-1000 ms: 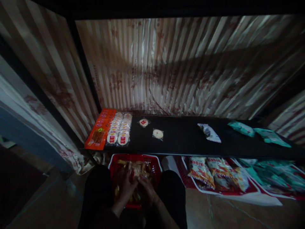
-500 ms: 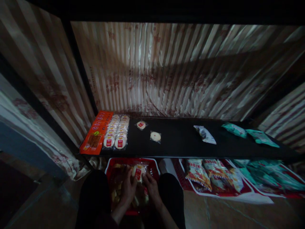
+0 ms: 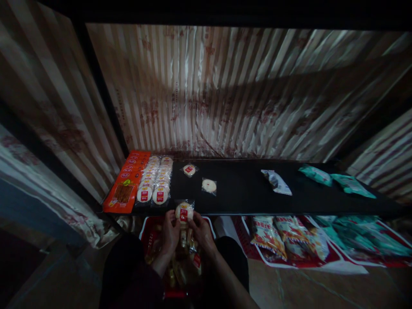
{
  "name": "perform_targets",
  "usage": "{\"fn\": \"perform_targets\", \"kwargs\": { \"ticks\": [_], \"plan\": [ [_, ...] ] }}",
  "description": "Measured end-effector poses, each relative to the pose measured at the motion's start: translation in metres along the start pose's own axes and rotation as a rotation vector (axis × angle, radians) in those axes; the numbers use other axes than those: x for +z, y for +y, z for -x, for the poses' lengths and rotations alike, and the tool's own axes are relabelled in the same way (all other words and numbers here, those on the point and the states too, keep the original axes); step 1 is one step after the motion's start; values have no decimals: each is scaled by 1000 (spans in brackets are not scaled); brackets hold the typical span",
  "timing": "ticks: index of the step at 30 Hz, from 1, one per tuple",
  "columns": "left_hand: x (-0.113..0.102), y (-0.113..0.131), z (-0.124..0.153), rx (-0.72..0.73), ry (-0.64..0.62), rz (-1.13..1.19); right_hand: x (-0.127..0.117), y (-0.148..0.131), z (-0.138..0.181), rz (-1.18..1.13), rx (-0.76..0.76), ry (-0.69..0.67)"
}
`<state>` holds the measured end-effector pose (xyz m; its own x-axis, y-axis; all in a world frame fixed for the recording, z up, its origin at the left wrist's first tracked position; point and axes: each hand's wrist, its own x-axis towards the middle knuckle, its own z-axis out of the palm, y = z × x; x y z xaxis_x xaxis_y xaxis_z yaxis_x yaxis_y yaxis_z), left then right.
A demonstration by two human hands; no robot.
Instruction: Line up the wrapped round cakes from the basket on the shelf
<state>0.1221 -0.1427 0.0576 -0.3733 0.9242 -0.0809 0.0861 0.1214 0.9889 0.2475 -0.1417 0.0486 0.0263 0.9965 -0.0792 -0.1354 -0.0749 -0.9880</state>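
Observation:
My left hand [image 3: 169,235] and my right hand [image 3: 201,233] together hold a round wrapped cake [image 3: 184,212] with a red label, just at the front edge of the black shelf [image 3: 244,189]. Both hands are closed on its wrapper, above a red basket [image 3: 145,229] of more snack packs between my knees. On the shelf's left end lie two rows of the same wrapped cakes [image 3: 156,185] beside an orange packet [image 3: 126,188]. Two single cakes [image 3: 189,170] [image 3: 209,186] lie apart further right.
A white and grey snack pack [image 3: 277,182] and teal packs [image 3: 334,181] lie on the shelf's right part. Below the shelf, red and teal snack bags [image 3: 289,236] cover the floor. A striped curtain [image 3: 225,94] hangs behind; a dark post [image 3: 96,86] stands at left.
Both hands rose out of the red basket, bringing one wrapped cake up to the shelf's front edge. The view shifted slightly.

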Motion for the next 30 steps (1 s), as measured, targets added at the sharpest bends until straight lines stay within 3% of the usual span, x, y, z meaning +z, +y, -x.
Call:
{"fn": "perform_targets", "kwargs": {
  "ticks": [5, 9, 13, 18, 30],
  "plan": [
    [9, 1, -20, 102, 13, -5, -1, -7, -22, 103, -70, 75],
    [15, -6, -32, 207, 32, -37, 0, -14, -37, 386, -189, 176],
    [20, -16, -37, 285, 44, -130, 1, -16, -46, 627, -237, 157],
    [20, -23, -36, 398, 80, -226, 3, -12, -52, 700, -239, 127],
    [41, -23, -49, 333, -13, -372, 6, -12, -78, 826, -243, 133]
  ]
}}
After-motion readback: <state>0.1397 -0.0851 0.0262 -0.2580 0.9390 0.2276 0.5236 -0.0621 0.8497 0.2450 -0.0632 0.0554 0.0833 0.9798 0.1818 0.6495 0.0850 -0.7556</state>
